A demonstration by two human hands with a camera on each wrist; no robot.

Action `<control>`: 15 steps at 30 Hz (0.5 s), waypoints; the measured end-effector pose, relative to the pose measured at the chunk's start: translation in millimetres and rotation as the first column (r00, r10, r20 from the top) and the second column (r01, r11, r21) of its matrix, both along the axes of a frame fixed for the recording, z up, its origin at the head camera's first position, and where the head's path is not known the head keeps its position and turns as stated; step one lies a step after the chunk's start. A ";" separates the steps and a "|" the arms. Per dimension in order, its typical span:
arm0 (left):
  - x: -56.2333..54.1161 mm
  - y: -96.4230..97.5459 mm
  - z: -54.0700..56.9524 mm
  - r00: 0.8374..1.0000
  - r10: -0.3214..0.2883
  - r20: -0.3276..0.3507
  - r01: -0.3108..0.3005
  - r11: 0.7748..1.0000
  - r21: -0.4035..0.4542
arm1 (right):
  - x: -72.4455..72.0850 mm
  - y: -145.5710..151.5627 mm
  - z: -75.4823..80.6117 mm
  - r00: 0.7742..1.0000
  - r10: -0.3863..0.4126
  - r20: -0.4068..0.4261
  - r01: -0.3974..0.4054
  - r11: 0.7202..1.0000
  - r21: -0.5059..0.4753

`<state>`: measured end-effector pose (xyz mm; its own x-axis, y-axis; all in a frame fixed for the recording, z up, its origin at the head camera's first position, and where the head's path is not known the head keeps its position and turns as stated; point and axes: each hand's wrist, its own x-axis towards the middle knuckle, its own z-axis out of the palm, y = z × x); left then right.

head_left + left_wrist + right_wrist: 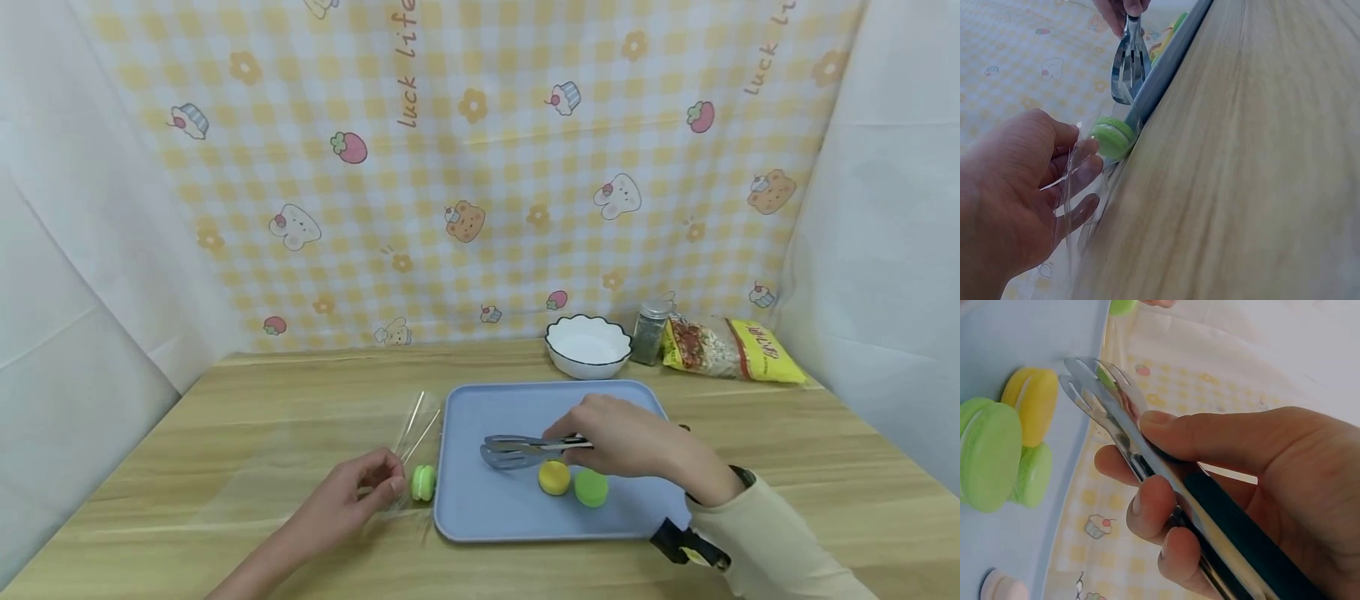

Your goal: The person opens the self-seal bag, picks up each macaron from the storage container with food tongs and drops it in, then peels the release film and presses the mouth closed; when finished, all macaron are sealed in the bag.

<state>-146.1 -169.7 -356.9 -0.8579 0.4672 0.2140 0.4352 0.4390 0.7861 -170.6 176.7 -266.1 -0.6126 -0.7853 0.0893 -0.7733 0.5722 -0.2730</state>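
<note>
My left hand [369, 492] pinches the edge of a clear plastic bag [1071, 206] just left of the blue tray [480, 529]. A green macaron [423, 483] with a pale filling shows through the film beside my fingertips, close to the tray's left rim. Over the tray, my right hand [618, 435] grips metal tongs [1124, 419] with dark handles, their slotted ends pointing left with nothing between them. A yellow macaron [554, 477] and another green macaron [591, 487] sit on the tray below this hand. The right wrist view also shows a pale pink macaron [1004, 586], hidden by my arm in the head view.
Behind the tray stand a white scalloped bowl [588, 343], a glass jar [649, 332] with a dark filling, and a yellow food packet [731, 350]. A checked cloth [465, 167] hangs along the table's back edge. Black straps hang from my right wrist.
</note>
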 end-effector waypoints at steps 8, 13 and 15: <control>-0.4 2.2 1.2 1.000 0.003 -0.021 -0.003 1.000 0.000 | -0.5 14.5 11.9 0.999 -0.046 0.007 0.046 0.999 0.014; 0.7 1.3 1.3 1.000 0.009 -0.017 -0.009 1.000 0.009 | -0.5 31.8 26.6 0.989 -0.115 0.094 0.112 0.993 0.027; 1.2 0.7 1.0 1.000 0.011 -0.020 -0.011 1.000 0.011 | 0.9 39.0 33.1 0.982 -0.159 0.105 0.156 0.987 0.037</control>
<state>-144.9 -169.1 -355.9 -0.8586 0.4551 0.2358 0.4456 0.4353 0.7823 -169.7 215.7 -233.0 -0.7335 -0.6796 -0.0045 -0.6401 0.6931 -0.3316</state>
